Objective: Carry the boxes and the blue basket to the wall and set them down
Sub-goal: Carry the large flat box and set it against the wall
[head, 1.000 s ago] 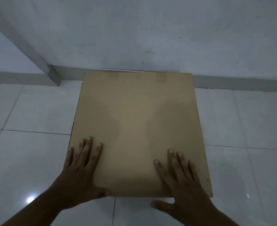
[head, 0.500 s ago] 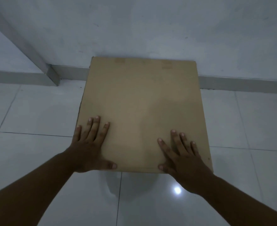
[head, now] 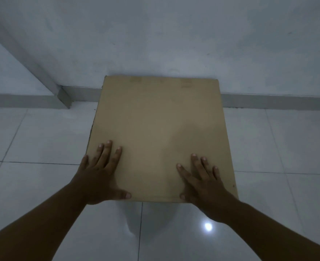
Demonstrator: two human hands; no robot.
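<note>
Cardboard box [head: 159,136] sits on the tiled floor [head: 33,140], far edge against the wall [head: 174,34]. Left hand [head: 100,178] and right hand [head: 204,181] lie flat on its near edge, fingers spread, thumbs hooked under (apparently steadying it), gripping nothing.

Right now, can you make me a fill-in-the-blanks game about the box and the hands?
1. Both hands lie flat on top of the brown ____ box.
2. The far edge of the box is up against the ____.
3. The floor is made of shiny white ____.
4. The left hand and the right hand have their fingers spread ____, not curled.

Missing words: cardboard; wall; tiles; open
</note>
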